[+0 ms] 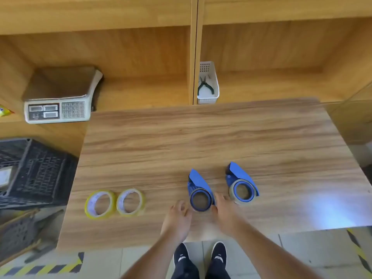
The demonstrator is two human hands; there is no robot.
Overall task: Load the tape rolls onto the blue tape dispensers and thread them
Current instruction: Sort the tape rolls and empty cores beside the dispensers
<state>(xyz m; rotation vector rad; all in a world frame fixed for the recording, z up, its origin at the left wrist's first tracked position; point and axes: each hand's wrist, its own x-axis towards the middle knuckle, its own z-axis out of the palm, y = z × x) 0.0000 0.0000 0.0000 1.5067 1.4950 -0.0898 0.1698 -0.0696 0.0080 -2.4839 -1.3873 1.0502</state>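
Observation:
Two blue tape dispensers lie on the wooden table [201, 137]. The left dispenser [198, 188] has a bare blue hub. The right dispenser [240, 183] carries a tape roll [233, 195] around its hub. Two loose yellowish tape rolls rest at the table's left: one [100, 204] and a paler one [130, 201] touching it. My left hand [178, 218] hovers just left of the left dispenser's hub, fingers apart. My right hand [224, 212] sits just right of that hub, fingers spread, between the two dispensers. Neither hand holds anything.
A weighing scale [58, 97] stands on the shelf at back left. A white basket [208, 85] with pliers sits in the shelf behind the table. A black crate [34, 172] is left of the table. My shoes [201, 256] show below the near edge.

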